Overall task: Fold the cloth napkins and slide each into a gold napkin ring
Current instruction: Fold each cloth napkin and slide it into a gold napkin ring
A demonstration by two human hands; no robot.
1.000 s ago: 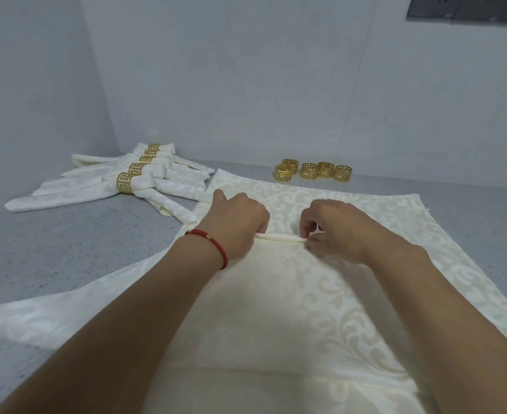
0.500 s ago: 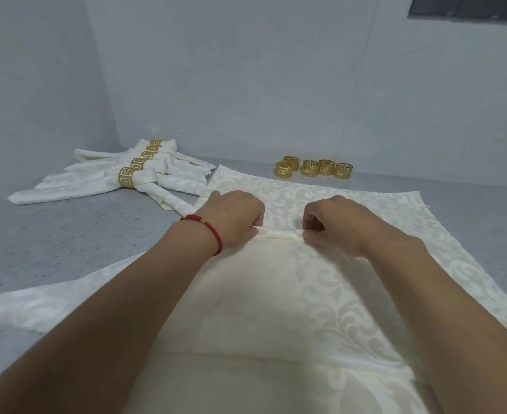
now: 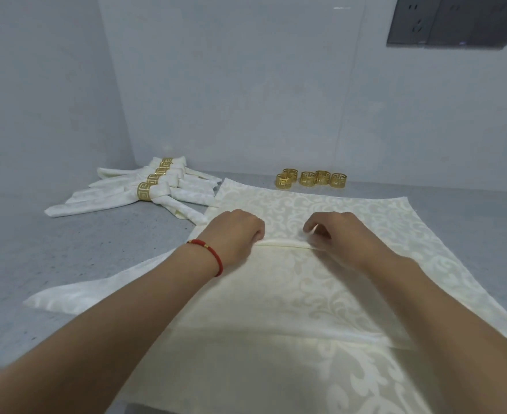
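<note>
Cream damask napkin point(image 3: 321, 297), scroll-patterned, is spread flat on grey speckled counter point(image 3: 67, 249); a narrow raised pleat is pinched between left hand point(image 3: 235, 234) and right hand point(image 3: 335, 234), fingers curled tight. Five fretwork gold rings point(image 3: 312, 178) are stood beyond the hands. Ringed folded napkins point(image 3: 144, 191) are piled beyond-left.

cream damask napkin point(image 3: 321, 294) flat, narrow pleat across its middle; five gold rings point(image 3: 312, 178) beyond

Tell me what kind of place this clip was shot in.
Probably a plain indoor work counter: a grey speckled countertop, bare pale walls and a dark wall socket panel. Nothing shows whether it is a home or a workplace.
</note>
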